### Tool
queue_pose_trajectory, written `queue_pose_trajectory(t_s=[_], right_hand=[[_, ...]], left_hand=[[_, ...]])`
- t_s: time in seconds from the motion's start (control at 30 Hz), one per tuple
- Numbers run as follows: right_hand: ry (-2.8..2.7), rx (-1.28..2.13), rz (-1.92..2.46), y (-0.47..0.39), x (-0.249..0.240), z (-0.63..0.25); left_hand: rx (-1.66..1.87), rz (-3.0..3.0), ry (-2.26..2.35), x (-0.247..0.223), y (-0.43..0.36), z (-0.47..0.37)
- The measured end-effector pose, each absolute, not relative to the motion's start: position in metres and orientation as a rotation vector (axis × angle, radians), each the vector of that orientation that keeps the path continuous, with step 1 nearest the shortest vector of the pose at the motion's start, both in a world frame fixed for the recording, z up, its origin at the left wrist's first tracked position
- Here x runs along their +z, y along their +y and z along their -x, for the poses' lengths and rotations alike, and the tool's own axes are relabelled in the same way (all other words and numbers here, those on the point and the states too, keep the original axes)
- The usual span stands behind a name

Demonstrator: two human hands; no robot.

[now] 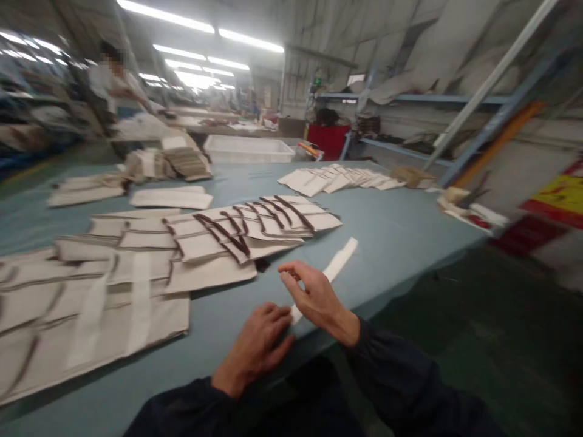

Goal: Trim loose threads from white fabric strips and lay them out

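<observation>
White strip lay on the counter, long axis running up-right from my right hand, whose grip was loose and empty; left hand flat, holding nothing

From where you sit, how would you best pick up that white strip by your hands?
Probably by its far end. The white strip lies flat on the table, running away up and to the right; its near end is hidden under the right hand and beside the left hand. Pinch the free end from above, at the long edges.
</observation>
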State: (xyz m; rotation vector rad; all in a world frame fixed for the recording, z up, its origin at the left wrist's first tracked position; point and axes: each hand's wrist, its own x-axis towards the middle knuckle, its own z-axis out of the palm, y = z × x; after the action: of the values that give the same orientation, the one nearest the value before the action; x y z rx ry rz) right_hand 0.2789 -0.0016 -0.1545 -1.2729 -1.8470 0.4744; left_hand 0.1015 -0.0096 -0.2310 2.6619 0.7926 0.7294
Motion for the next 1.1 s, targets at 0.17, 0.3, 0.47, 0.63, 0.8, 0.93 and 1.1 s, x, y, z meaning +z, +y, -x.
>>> queue_pose_trajectory(t_s=[0.17, 0.3, 0.47, 0.63, 0.8, 0.93, 1.1], right_hand=[[-1.948, 0.251, 1.693, -0.023, -0.207, -0.345], [-2.183, 0.152, 1.706, -0.043, -0.224, -0.329], [-2.304, 0.141, 1.799, -0.05, -0.221, -0.304], [-2.338, 0.157, 1.895, -0.048, -0.22, -0.3], [-2.169, 0.235, 1.918, -0.044, -0.226, -0.305], [-1.796, 0.608, 1.935, -0.037, -0.227, -0.313], [-1.686, 0.767, 1.936, -0.027, -0.226, -0.321]], left_hand=[[0.91, -2.584, 0.888, -0.256, 0.005, -0.11], [0.925, -2.614, 0.942, -0.258, 0.005, -0.105], [0.896, -2.616, 0.969, -0.255, 0.002, -0.108], [0.883, -2.617, 0.971, -0.252, 0.002, -0.11], [0.894, -2.628, 0.947, -0.251, 0.0, -0.11], [0.851, -2.664, 0.866, -0.251, -0.002, -0.11], [0.729, -2.736, 0.789, -0.245, -0.005, -0.109]])
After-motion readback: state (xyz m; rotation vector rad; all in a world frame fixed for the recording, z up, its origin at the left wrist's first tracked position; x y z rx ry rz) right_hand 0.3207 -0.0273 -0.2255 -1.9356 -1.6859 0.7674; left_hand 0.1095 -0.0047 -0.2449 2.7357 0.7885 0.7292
